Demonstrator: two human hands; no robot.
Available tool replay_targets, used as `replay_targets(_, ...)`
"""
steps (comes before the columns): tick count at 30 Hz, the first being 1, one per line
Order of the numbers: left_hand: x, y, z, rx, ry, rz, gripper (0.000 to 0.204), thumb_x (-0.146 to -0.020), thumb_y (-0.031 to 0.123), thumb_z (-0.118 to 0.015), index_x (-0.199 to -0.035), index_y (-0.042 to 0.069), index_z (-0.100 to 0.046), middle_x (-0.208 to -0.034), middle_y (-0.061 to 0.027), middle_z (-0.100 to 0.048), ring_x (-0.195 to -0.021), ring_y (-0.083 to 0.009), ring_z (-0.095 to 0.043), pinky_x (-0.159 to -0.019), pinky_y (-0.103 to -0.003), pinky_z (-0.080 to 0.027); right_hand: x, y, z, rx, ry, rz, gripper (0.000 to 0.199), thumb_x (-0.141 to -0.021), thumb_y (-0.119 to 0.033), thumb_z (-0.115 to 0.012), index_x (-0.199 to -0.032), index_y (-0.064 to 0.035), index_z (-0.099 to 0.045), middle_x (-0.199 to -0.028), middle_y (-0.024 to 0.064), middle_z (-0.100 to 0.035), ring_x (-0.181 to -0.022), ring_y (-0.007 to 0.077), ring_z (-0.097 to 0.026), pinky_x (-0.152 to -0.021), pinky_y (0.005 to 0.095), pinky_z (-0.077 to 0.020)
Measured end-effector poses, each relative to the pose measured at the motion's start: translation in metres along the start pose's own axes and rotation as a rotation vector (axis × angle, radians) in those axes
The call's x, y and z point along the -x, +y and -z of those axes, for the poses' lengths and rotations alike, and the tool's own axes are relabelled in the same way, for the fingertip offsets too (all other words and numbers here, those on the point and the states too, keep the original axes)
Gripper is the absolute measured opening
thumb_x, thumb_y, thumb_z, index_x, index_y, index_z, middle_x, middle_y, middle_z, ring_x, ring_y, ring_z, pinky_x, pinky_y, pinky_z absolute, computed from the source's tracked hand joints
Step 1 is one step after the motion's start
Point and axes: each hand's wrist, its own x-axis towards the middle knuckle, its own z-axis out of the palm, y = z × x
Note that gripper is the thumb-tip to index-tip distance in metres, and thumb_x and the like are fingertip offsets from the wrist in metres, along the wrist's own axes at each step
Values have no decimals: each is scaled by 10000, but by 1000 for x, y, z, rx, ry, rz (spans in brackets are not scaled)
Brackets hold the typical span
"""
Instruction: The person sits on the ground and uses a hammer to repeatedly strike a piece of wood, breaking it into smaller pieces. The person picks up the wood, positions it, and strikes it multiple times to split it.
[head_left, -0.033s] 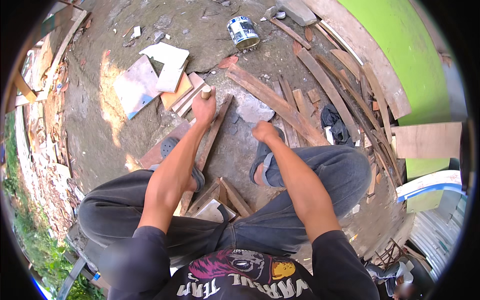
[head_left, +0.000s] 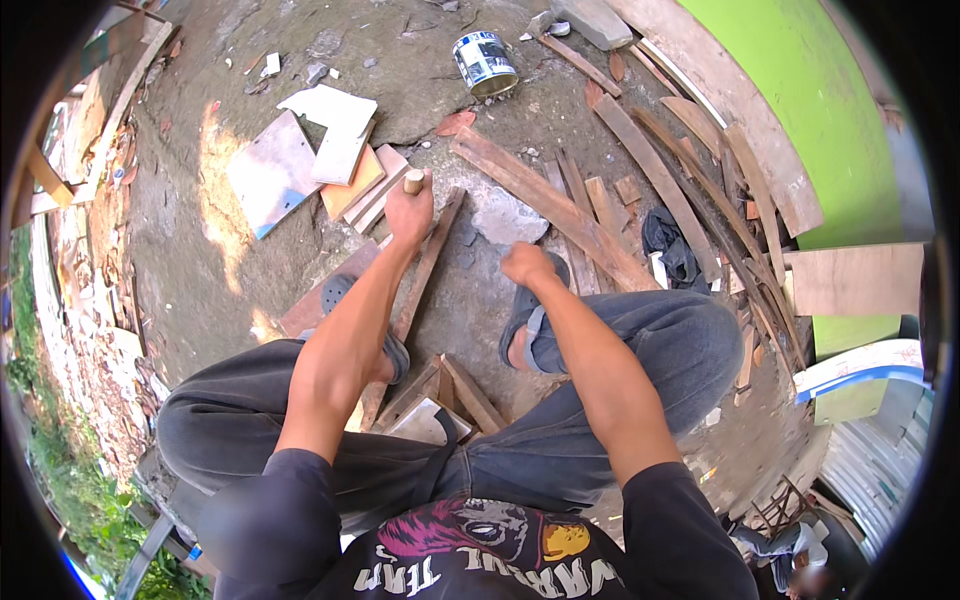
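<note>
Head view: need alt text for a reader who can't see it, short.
Seen from above, a squatting person's left hand grips a wooden handle over a long wooden strip on the dirt ground, while the right hand is a closed fist beside a grey stone. Scrap planks, flat tiles and a tin can lie around.

Bare, grey-brown packed earth ground (head_left: pixel 250 260) carries everything. Toward its far edge stands a round metal tin can (head_left: pixel 484 62). Left of the middle lie flat square tiles, one pale pinkish (head_left: pixel 270 172), one white (head_left: pixel 340 152) overlapping an orange one (head_left: pixel 352 185). A grey lump of broken concrete (head_left: pixel 505 218) sits near the centre, just beside a long brown wooden plank (head_left: pixel 555 208) lying slantwise. Thinner weathered wooden slats (head_left: pixel 690 170) pile toward the right edge, with a crumpled black cloth (head_left: pixel 668 240) among them.
</note>
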Motion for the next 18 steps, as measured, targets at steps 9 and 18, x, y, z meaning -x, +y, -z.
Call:
replay_targets(9, -38, 31, -26, -45, -69, 159, 597, -836, 545, -674, -862, -51, -687, -760, -167, -673, -730, -281, -644, -713, -436, -488, 0, -12, -2, -124, -14, 22, 394, -864, -338, -558, -1078, -32, -686, -1137, 226, -664, -1099, 385, -620, -936, 444, -490)
replay_targets(18, -30, 23, -9, -21, -187, 140, 548, -801, 518, -723, -731, -19, -640, -674, -90, -608, -638, -175, -549, -608, -402, -455, -9, -41, 17, -331, -64, 50, 390, -880, -315, -559, -1130, -38, -668, -1166, 212, -661, -1127, 382, -611, -949, 456, -484)
